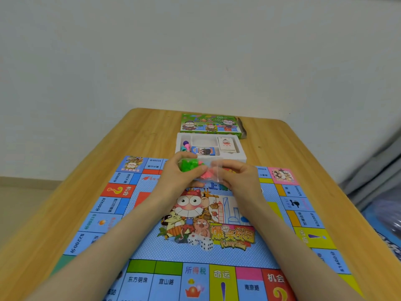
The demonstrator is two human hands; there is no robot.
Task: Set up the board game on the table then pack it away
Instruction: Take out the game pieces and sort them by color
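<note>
I see the left hand (179,178) gripping the green end of a clear bag (202,170) of pieces and the right hand (237,180) pinching its other edge, with the tray (243,158) just beyond them. The bag may be sealed, but blur hides it. I'd part it gently, low over the board (149,246).

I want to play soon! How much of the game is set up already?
The board is already spread on the table. The left hand and right hand hold a clear bag of green and pink pieces. Still to come out: two card decks and pawns in the white tray.
</note>
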